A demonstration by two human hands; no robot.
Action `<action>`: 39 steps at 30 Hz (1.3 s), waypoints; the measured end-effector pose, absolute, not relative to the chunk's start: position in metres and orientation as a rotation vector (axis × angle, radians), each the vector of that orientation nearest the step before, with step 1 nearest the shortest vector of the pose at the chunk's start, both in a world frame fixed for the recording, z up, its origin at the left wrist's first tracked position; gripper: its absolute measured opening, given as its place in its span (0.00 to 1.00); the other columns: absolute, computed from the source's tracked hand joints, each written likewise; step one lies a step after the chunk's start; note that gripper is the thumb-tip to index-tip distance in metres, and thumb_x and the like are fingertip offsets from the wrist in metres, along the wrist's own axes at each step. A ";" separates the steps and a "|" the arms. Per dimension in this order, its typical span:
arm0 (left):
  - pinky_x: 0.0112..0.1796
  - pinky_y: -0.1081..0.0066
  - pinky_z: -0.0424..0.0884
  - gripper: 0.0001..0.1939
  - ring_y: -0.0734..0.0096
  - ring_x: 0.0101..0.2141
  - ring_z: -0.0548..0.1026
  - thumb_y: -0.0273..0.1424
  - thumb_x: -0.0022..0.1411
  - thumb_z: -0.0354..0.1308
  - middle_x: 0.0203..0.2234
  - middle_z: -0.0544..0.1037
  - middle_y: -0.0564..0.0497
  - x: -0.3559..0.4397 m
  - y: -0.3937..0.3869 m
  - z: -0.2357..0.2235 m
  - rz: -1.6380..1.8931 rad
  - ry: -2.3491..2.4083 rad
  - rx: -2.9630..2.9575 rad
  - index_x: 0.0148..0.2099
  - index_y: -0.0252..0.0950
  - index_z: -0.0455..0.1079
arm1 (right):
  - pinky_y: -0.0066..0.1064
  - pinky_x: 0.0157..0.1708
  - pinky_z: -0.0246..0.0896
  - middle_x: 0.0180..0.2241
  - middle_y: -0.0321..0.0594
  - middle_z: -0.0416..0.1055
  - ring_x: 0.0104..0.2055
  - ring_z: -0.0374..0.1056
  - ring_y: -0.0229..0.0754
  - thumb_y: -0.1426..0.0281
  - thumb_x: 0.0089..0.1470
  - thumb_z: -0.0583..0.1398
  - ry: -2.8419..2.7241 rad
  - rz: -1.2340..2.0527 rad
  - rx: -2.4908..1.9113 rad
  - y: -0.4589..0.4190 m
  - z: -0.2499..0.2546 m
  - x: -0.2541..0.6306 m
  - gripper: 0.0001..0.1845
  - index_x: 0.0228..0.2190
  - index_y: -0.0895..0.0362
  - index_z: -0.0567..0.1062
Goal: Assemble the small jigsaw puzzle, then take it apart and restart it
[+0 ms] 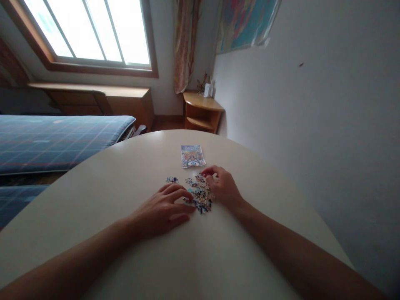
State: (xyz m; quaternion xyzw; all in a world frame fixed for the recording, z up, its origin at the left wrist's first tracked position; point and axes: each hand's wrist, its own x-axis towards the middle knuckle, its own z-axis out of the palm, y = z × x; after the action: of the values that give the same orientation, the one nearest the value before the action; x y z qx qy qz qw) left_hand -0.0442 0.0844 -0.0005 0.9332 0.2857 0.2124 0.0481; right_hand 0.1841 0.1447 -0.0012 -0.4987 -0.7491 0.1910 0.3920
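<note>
A heap of small jigsaw puzzle pieces [201,196], in mixed blue, white and tan, lies on the pale round table [250,162]. My left hand [170,206] rests at the heap's left side, fingers apart, with the fingertips touching its edge. On the far right side of the heap, my right hand [221,185] has its index finger and thumb curled together over the outermost pieces. Anything between those fingertips is too small to make out. Beyond my left fingers sits a small separate cluster of pieces [172,179]. A printed picture sheet or packet [193,156] lies just past the heap.
A bed with a blue plaid mattress [62,139] stands left of the table. The white wall [312,125] runs close along the right. Behind the table are a wooden corner shelf [203,102], a low wooden cabinet [128,98] and a window [90,33].
</note>
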 end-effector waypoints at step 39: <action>0.44 0.61 0.72 0.07 0.62 0.42 0.73 0.32 0.69 0.55 0.41 0.78 0.49 -0.049 0.096 -0.012 0.822 1.341 2.571 0.44 0.41 0.74 | 0.27 0.32 0.60 0.35 0.39 0.73 0.30 0.65 0.34 0.71 0.55 0.61 -2.339 0.515 -0.991 0.169 0.001 0.218 0.05 0.31 0.58 0.79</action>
State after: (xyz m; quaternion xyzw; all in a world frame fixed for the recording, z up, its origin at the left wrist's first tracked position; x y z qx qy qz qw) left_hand -0.0485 0.0959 -0.0123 0.8514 0.4439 0.2720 0.0637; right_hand 0.2175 0.1690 0.0008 -0.3681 -0.8685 0.1911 0.2713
